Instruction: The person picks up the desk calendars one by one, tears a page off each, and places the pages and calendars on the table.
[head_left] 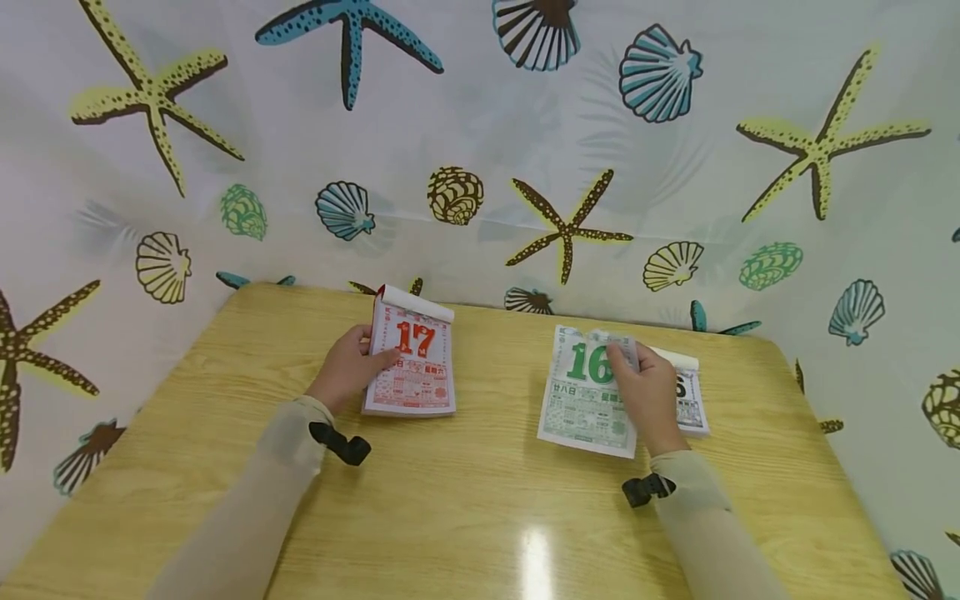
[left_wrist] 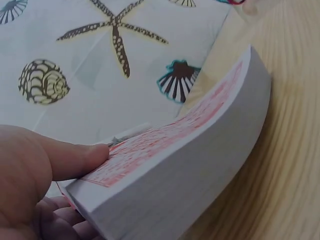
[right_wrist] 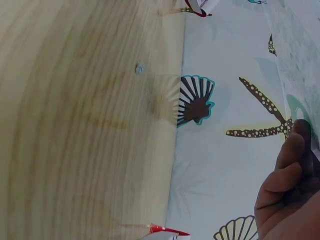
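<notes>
My left hand (head_left: pixel 347 367) grips a thick tear-off calendar (head_left: pixel 412 392) by its left side, thumb on the front page with a red 17. In the left wrist view, the calendar's thick block of pages (left_wrist: pixel 200 155) bends in a curve, with the left thumb (left_wrist: pixel 80 157) on top and fingers beneath. On the right, my right hand (head_left: pixel 651 396) pinches a loose calendar sheet (head_left: pixel 585 417) with a green 16 and a ragged top edge. Partly hidden behind that hand is a second calendar (head_left: pixel 690 408) showing a black 6.
Both calendars are over a wooden table (head_left: pixel 465 500). A patterned cloth (head_left: pixel 480 125) with shells and starfish hangs along the table's back and sides. In the right wrist view, a small pale scrap (right_wrist: pixel 139 68) lies on the wood.
</notes>
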